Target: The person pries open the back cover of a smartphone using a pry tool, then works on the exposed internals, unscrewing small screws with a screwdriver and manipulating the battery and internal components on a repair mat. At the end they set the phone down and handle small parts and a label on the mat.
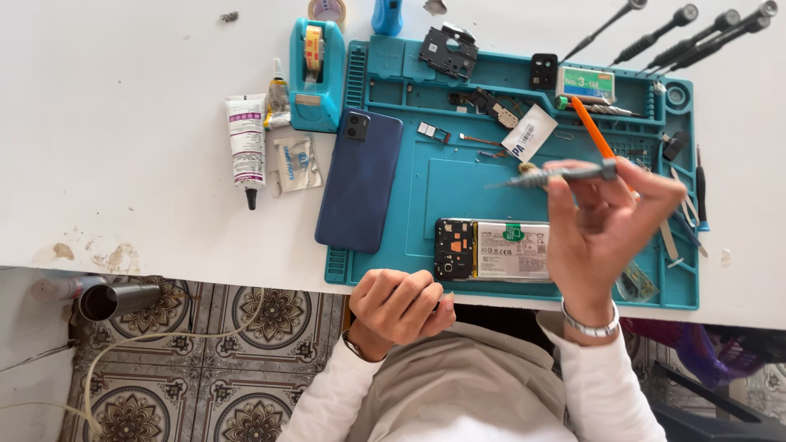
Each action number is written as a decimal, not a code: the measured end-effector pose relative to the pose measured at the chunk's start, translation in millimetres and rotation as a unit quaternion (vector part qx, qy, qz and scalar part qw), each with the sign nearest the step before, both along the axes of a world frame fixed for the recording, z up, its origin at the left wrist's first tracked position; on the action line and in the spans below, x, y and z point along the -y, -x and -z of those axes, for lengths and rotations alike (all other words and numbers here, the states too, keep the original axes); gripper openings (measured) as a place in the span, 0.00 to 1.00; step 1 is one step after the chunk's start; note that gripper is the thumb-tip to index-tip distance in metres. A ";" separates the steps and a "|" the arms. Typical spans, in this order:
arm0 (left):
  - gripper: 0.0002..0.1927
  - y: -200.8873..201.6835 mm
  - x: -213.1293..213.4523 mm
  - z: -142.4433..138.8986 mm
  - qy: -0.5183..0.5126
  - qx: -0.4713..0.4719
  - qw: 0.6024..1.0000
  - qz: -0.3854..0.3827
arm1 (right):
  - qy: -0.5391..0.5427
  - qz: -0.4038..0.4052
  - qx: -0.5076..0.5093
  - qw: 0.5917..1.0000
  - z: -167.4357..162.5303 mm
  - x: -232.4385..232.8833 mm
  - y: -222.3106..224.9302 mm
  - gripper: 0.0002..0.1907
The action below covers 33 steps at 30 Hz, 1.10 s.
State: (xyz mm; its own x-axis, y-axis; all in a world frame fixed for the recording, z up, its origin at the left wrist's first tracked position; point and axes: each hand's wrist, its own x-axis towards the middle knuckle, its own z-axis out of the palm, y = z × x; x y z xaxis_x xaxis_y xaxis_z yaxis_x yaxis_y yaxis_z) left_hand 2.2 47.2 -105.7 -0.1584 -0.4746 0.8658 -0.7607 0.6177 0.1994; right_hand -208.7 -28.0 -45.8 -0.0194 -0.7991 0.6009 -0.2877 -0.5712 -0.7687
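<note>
On the white table (123, 164) I see a blue back cover (359, 182) at the teal mat's (426, 184) left edge. My left hand (399, 304) sits curled, grip closed on nothing visible, beside the opened phone (494, 250). My right hand (610, 225) pinches a grey screwdriver (550, 174) above the mat.

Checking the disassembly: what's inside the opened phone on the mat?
Inside the opened phone: a silver battery and dark circuit board. The right hand covers its right end.
</note>
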 end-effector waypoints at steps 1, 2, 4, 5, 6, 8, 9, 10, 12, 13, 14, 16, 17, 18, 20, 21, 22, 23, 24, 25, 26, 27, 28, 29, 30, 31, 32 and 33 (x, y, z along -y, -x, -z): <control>0.08 -0.2 0.2 0.1 -0.002 -0.002 1.000 0.001 | 0.001 -0.001 0.004 1.000 1.5 -2.7 0.3 0.24; 0.08 -0.5 -0.1 0.5 -0.001 -0.001 1.000 -0.003 | 0.005 0.001 -0.002 1.000 3.8 -3.5 0.4 0.24; 0.09 0.0 -0.5 1.3 0.000 0.001 1.000 -0.005 | 0.015 0.008 -0.021 1.000 10.2 -3.4 -0.7 0.23; 0.09 0.4 -1.1 1.5 0.000 0.001 1.000 -0.007 | 0.022 0.013 -0.034 0.999 13.0 -3.2 -1.0 0.23; 0.08 0.7 -1.2 1.6 0.000 0.001 1.000 -0.007 | 0.011 0.010 -0.040 0.999 15.1 -3.2 -0.9 0.23; 0.08 0.9 0.1 1.5 0.001 0.002 1.000 -0.006 | -0.006 0.002 -0.052 0.999 18.6 -0.2 -2.0 0.23; 0.08 1.1 -0.8 1.1 -0.002 0.002 1.000 -0.006 | -0.005 0.008 -0.060 0.998 19.3 -0.1 -2.0 0.23; 0.08 1.1 -0.2 0.9 -0.002 0.002 1.000 -0.006 | -0.002 0.012 -0.069 0.998 20.0 1.1 -2.7 0.23; 0.08 1.7 2.3 0.9 0.007 -0.004 1.000 -0.009 | 0.001 0.011 -0.075 0.997 20.4 3.6 -4.1 0.23; 0.08 2.3 2.6 1.0 0.010 -0.007 1.000 -0.008 | -0.001 0.011 -0.073 0.997 20.4 4.4 -4.2 0.22; 0.08 2.5 2.4 0.7 0.008 -0.009 1.000 -0.006 | -0.001 0.011 -0.071 0.997 20.1 5.4 -4.2 0.22; 0.08 2.9 3.5 0.5 0.009 -0.013 1.000 -0.001 | -0.006 0.016 -0.071 0.997 20.4 8.4 -4.6 0.22; 0.08 3.2 4.3 0.3 0.010 -0.016 1.000 0.001 | -0.008 0.017 -0.070 0.997 20.6 10.1 -4.9 0.22; 0.08 3.8 4.7 0.1 0.011 -0.020 1.000 0.003 | -0.009 0.016 -0.068 0.998 20.6 10.9 -4.8 0.22; 0.08 4.3 5.5 -0.3 0.013 -0.023 1.000 0.004 | -0.011 0.011 -0.065 0.998 20.7 12.3 -4.6 0.23; 0.08 4.6 5.4 -0.3 0.013 -0.023 1.000 0.003 | -0.014 0.010 -0.066 0.998 20.7 12.5 -4.6 0.23; 0.08 4.5 5.8 -0.4 0.014 -0.023 1.000 0.002 | -0.015 0.008 -0.068 0.998 20.8 13.1 -4.6 0.23; 0.08 4.2 6.3 -0.5 0.015 -0.024 1.000 0.002 | -0.016 0.008 -0.069 0.997 20.8 14.1 -4.9 0.23; 0.08 4.2 5.6 -0.2 0.013 -0.024 1.000 0.003 | -0.018 0.010 -0.066 0.998 21.2 14.3 -5.1 0.23; 0.08 4.0 5.5 -0.4 0.011 -0.024 1.000 0.004 | -0.020 0.012 -0.062 0.998 21.2 14.8 -5.5 0.23; 0.08 4.0 5.8 -0.4 0.013 -0.022 1.000 0.002 | -0.022 0.015 -0.059 0.998 21.2 14.8 -5.3 0.23; 0.08 4.0 5.6 -0.4 0.014 -0.020 1.000 0.001 | -0.012 0.014 -0.051 0.999 20.9 13.7 -4.5 0.23; 0.07 3.9 5.8 -0.4 0.016 -0.018 1.000 -0.002 | -0.002 0.012 -0.043 0.999 20.4 12.1 -3.4 0.23; 0.07 3.9 6.0 -0.5 0.017 -0.021 1.000 0.000 | 0.008 0.009 -0.035 0.999 20.1 9.7 -2.6 0.23; 0.07 4.0 6.2 -0.5 0.018 -0.023 1.000 0.002 | -0.013 0.001 -0.019 1.000 19.3 5.4 -0.8 0.23; 0.07 3.5 6.6 -0.6 0.019 -0.025 1.000 0.003 | -0.032 -0.009 -0.004 0.999 18.1 -0.4 1.8 0.23; 0.07 2.6 6.3 -0.7 0.015 -0.023 1.000 0.004 | -0.052 -0.020 0.011 0.998 17.4 -6.3 3.5 0.23; 0.07 1.9 5.1 -0.9 0.010 -0.022 1.000 0.005 | -0.061 -0.039 0.018 0.997 17.6 -11.6 4.1 0.22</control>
State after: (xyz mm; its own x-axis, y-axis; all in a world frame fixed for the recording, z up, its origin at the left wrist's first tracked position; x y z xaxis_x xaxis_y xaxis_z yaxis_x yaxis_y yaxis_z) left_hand 0.3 42.1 -104.9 -0.1241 -0.4551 0.8817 -0.7449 0.6298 0.2202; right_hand -212.8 -16.4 -63.4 0.0253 -0.8664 0.4988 -0.2165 -0.4918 -0.8433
